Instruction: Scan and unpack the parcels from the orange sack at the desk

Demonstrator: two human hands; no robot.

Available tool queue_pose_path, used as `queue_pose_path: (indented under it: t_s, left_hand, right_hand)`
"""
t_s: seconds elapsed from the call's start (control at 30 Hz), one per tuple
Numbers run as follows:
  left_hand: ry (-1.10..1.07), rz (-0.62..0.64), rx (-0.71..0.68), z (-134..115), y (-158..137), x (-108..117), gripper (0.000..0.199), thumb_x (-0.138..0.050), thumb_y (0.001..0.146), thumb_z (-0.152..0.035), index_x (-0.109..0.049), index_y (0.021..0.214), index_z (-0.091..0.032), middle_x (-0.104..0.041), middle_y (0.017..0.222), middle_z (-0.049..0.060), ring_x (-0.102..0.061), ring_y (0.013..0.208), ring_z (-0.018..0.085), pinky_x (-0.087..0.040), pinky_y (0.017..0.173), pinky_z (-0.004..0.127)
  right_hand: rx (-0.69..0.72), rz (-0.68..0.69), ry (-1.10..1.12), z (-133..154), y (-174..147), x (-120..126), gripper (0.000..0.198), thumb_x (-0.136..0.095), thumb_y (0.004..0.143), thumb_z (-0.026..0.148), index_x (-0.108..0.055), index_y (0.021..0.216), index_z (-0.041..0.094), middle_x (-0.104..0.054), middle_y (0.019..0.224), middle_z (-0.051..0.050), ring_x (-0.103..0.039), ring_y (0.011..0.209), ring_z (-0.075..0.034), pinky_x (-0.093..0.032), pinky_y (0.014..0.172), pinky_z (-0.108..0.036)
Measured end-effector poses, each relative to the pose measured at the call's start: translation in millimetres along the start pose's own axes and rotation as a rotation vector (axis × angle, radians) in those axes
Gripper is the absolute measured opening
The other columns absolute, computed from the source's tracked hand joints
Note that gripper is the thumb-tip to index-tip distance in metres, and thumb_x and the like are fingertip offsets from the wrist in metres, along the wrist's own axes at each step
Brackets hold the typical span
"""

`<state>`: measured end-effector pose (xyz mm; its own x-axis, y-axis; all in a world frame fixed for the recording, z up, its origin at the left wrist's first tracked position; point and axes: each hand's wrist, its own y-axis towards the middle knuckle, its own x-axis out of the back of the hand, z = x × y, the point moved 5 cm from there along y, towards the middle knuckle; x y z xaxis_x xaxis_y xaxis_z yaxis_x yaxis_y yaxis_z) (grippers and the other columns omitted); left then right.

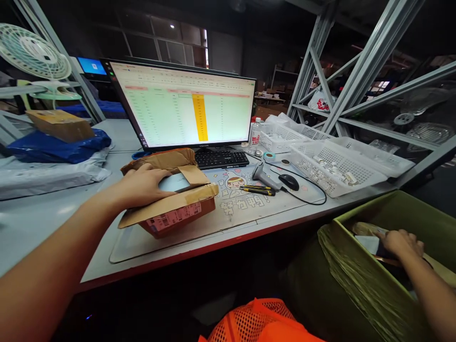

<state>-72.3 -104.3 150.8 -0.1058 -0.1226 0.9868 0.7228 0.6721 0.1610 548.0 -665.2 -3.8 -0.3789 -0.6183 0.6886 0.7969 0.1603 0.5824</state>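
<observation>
An open cardboard box [203, 206] with raised flaps and a pink label sits on the desk mat at the left. Inside it lies a pale blue-grey box [174, 182]. My left hand [146, 183] reaches into the carton and grips this smaller box, thumb along its near edge. Down to the right stands a green bin [342, 275] with a plastic liner. Over its opening, my right hand [402, 244] has its fingers curled among packaging scraps. What those fingers hold, if anything, is hidden.
A monitor [167, 109] and keyboard [224, 159] stand behind the carton. Right of it lie yellow-black box cutters [258, 190], a barcode scanner [265, 176] and a mouse [289, 181]. White baskets [342, 164] line the right side. Packages [60, 145] and a fan [33, 50] are left.
</observation>
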Motion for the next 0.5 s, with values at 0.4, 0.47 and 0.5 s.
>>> queue_pose_path:
  t_s: [0.4, 0.47, 0.5]
  left_hand:
    - [-0.021, -0.339, -0.020, -24.9, -44.5, 36.1, 0.074, -0.055, 0.084, -0.072, -0.066, 0.134, -0.018, -0.069, 0.124, 0.016, -0.057, 0.122, 0.040, -0.049, 0.102, 0.047]
    - [-0.140, -0.436, -0.055, -45.6, -65.5, 44.0, 0.073, -0.053, 0.086, -0.071, -0.064, 0.133, -0.016, -0.067, 0.123, 0.017, -0.059, 0.117, 0.040, -0.050, 0.099, 0.048]
    - [-0.204, -0.451, -0.082, -57.5, -75.2, 44.6, 0.071, -0.052, 0.085, -0.070, -0.065, 0.129, -0.015, -0.067, 0.120, 0.017, -0.061, 0.112, 0.039, -0.052, 0.096, 0.048]
  right_hand:
    - [0.663, 0.240, 0.732, 328.8, -109.5, 22.0, 0.049, -0.074, 0.091, 0.059, -0.071, 0.127, 0.026, -0.075, 0.102, -0.011, -0.072, 0.091, -0.027, -0.055, 0.092, -0.045]
    - [0.749, 0.574, 1.010, 388.9, -154.7, 0.2, 0.090, -0.081, 0.081, 0.069, -0.049, 0.155, 0.028, -0.070, 0.134, -0.014, -0.069, 0.120, -0.031, -0.056, 0.100, -0.049]
    - [0.767, 0.663, 1.147, 412.1, -172.4, -8.5, 0.106, -0.085, 0.072, 0.075, -0.044, 0.158, 0.029, -0.064, 0.143, -0.016, -0.064, 0.130, -0.033, -0.057, 0.102, -0.050]
